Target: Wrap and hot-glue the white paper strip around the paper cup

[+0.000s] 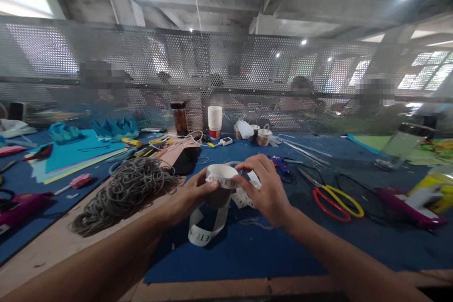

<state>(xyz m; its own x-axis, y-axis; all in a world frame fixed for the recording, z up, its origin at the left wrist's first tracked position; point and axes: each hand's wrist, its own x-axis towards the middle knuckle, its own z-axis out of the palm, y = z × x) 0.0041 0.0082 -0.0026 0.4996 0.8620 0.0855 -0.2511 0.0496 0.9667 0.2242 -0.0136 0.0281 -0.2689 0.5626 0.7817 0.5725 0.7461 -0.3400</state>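
While gripping the cup (217, 198) over the blue mat (226, 266) with the left hand (191, 193), pinches the lettered ribbon (225, 182) at the cup's rim between thumb and forefinger of the right hand (266, 188)

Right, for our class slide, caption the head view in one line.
Left hand and right hand hold a lettered strip along the rim of a cup, between grey cord and scissors.

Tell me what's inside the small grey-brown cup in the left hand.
Inside the cup, only pale wall shows; the near side, wrapped in white lettered ribbon, hides the bottom and anything there.
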